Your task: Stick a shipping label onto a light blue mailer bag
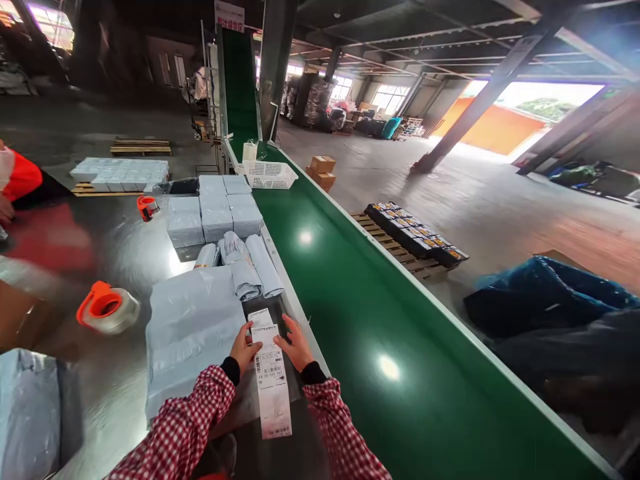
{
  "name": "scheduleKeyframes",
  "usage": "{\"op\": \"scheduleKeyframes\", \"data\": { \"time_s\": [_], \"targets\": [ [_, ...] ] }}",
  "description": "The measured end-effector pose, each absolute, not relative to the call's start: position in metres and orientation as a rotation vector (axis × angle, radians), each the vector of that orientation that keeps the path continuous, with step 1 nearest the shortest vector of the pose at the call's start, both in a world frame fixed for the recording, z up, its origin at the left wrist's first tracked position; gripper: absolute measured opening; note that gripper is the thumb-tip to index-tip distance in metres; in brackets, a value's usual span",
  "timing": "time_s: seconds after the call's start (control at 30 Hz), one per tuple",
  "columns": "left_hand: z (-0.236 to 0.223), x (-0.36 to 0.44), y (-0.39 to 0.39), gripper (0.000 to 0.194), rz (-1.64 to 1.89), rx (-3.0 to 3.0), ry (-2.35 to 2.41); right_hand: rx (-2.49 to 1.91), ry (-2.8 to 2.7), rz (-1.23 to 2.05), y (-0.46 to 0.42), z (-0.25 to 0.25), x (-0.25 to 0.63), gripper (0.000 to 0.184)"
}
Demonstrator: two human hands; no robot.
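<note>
A: Where is the label strip?
B: The printed label strip (273, 390) is stretching lengthwise at near centre, with another slip (259, 317) showing at its far end.
A: What is the left hand doing?
B: The left hand (244, 350) is pinching the strip's left edge, its thumb pressing on the top face.
A: And the right?
B: The right hand (297, 348) is holding its thumb and forefinger apart, the thumb reaching the strip's right edge; I cannot tell whether the other fingers are gripping underneath.
A: What is lying around them?
B: A pile of grey plastic bags (193, 340) is lying just left, with rolled bags (264, 267) resting by its far right corner. Farther off, wrapped packs (215, 217) are standing in a block. An orange tape dispenser (103, 308) is lying farther left on the shiny table (117, 243).
A: And to the right?
B: A green conveyor belt (345, 293) is running from near right to far centre, with a white perforated basket (270, 175) sitting along its far part.
A: Anyone else?
B: A person in orange (23, 177) is showing at the far left.
</note>
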State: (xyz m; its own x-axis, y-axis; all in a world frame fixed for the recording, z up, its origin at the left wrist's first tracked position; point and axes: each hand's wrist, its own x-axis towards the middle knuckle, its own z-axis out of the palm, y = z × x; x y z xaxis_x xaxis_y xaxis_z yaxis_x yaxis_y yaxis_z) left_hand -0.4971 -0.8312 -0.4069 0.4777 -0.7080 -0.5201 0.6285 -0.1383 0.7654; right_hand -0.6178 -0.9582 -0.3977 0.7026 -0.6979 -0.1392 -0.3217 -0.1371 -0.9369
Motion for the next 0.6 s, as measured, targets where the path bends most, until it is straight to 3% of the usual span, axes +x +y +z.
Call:
{"op": "scheduleKeyframes", "data": {
  "time_s": [0.17, 0.27, 0.43, 0.5, 0.6],
  "targets": [
    [-0.403, -0.495, -0.838, 0.04, -1.227, 1.138, -0.121, -2.004, 0.688, -0.233, -0.984, -0.38, -0.589, 0.025],
    [-0.403, -0.488, -0.843, 0.036, -1.296, 1.088, -0.083, -2.109, 0.645, -0.172, -0.991, -0.378, -0.588, 0.026],
    [-0.415, -0.475, -0.851, 0.051, -1.381, 1.129, 0.043, -2.221, 0.658, -0.189, -0.988, -0.385, -0.592, 0.031],
    [-0.425, -0.472, -0.854, 0.051, -1.359, 1.187, 0.077, -2.279, 0.632, -0.358, -0.977, -0.381, -0.595, 0.028],
    [-0.44, -0.472, -0.859, 0.034, -1.332, 1.256, 0.068, -2.356, 0.479, -0.863, -0.949, -0.353, -0.613, 0.02]
  ]
}}
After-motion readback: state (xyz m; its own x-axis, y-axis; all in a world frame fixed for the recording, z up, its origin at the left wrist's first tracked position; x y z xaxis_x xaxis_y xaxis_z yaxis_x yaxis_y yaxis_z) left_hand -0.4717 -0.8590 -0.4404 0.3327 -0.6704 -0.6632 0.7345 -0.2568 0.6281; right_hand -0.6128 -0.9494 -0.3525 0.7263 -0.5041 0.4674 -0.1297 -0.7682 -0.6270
